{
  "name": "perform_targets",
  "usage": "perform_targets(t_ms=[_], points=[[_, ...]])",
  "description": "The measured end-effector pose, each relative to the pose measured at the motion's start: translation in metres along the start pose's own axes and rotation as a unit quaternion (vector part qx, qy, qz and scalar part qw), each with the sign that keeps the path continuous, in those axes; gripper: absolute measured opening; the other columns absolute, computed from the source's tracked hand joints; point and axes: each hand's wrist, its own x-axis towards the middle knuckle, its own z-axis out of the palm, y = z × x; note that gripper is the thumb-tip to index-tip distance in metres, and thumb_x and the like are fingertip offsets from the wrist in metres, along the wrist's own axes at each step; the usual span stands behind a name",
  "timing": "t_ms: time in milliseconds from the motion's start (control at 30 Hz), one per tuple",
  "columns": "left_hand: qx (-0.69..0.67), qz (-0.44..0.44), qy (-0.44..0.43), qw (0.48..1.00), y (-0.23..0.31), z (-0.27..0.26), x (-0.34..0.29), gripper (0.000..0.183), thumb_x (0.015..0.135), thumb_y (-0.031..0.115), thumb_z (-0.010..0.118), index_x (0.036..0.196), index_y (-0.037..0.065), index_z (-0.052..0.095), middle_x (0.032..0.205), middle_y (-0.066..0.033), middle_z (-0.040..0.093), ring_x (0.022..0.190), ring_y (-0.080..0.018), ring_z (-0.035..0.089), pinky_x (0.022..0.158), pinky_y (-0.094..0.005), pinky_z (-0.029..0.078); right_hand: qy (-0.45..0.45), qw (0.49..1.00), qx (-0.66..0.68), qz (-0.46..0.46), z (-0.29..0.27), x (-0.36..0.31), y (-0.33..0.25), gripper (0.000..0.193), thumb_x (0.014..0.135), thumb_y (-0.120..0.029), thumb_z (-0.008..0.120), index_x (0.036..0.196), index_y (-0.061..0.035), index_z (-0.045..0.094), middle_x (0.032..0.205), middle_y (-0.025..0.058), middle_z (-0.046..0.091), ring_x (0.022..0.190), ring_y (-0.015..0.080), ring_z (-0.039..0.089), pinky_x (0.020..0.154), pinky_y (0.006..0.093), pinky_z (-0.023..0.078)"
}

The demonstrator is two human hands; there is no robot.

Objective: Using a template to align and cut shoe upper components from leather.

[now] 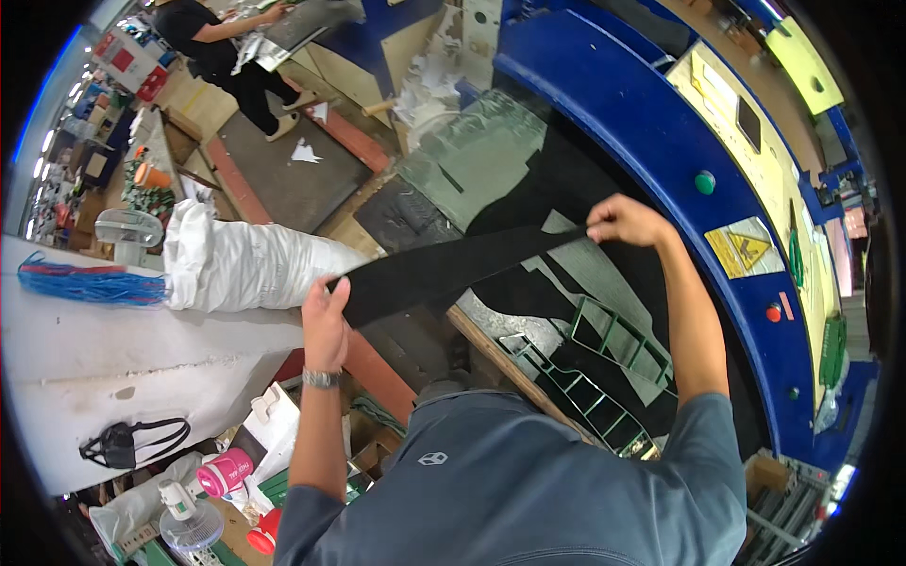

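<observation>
One end of a black strip is pinched by the left hand, the other by the right hand. A white sack hides its contents.

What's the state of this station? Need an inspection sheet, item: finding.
Surface: worktop shows black and grey areas; can't tell material from bed.
Job's things: black strip stretched between the hands; two green-framed pieces rest on the worktop.
Clutter: white sack at left; pink container and small fan lower left.
Hands: left hand and right hand each grip one strip end.
Cables: nothing seen for certain.
Surroundings: blue machine beam with green button; another person upper left.
</observation>
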Motion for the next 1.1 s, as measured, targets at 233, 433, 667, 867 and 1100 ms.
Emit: perform_targets(t_ms=[233,433,667,867,1100], points=[[-0.149,-0.163,0.057,0.974,-0.096,-0.008,-0.049,0.019,0.107,0.016,0.068,0.121,0.010,0.055,0.103,-0.0068,0.074,0.081,-0.0158,0.075,0.066,-0.0320,0.064,0.144,0.975,0.135,0.101,-0.030,0.121,0.046,0.017,0.097,-0.021,0.082,0.095,-0.0070,0.072,0.075,-0.0031,0.062,0.070,0.0073,0.057,0.063,0.0275,0.045],[-0.134,-0.231,0.033,0.963,-0.131,-0.014,-0.053,0.018,0.108,0.015,0.067,0.118,0.008,0.053,0.106,-0.0112,0.075,0.082,-0.0211,0.077,0.075,-0.0381,0.067,0.235,0.966,0.001,0.112,-0.013,0.190,0.062,0.021,0.090,-0.023,0.087,0.096,-0.0040,0.078,0.083,0.0035,0.072,0.075,0.0145,0.064,0.069,0.0340,0.052],[-0.084,-0.272,0.027,0.958,-0.160,-0.020,-0.039,0.016,0.107,0.018,0.068,0.115,0.010,0.056,0.104,-0.0102,0.076,0.085,-0.0208,0.078,0.079,-0.0375,0.067,0.314,0.921,-0.150,0.175,0.002,0.209,0.057,0.034,0.081,-0.025,0.093,0.103,-0.0025,0.079,0.105,0.0183,0.079,0.102,0.0330,0.076,0.088,0.0437,0.058],[-0.082,-0.281,-0.006,0.956,-0.166,-0.028,-0.029,0.015,0.106,0.017,0.069,0.113,0.010,0.057,0.102,-0.0090,0.077,0.088,-0.0210,0.078,0.084,-0.0380,0.066,0.292,0.926,-0.132,0.200,-0.011,0.202,0.055,0.035,0.082,-0.024,0.093,0.105,-0.0018,0.078,0.109,0.0195,0.078,0.106,0.0354,0.075,0.090,0.0452,0.058],[-0.037,-0.321,-0.005,0.946,-0.171,-0.035,-0.025,0.023,0.105,0.017,0.071,0.119,0.005,0.057,0.108,-0.0124,0.075,0.092,-0.0192,0.077,0.082,-0.0336,0.064,0.291,0.918,-0.129,0.235,-0.004,0.214,0.045,0.043,0.083,-0.024,0.093,0.117,-0.0036,0.075,0.114,0.0200,0.077,0.107,0.0367,0.074,0.091,0.0464,0.058]])
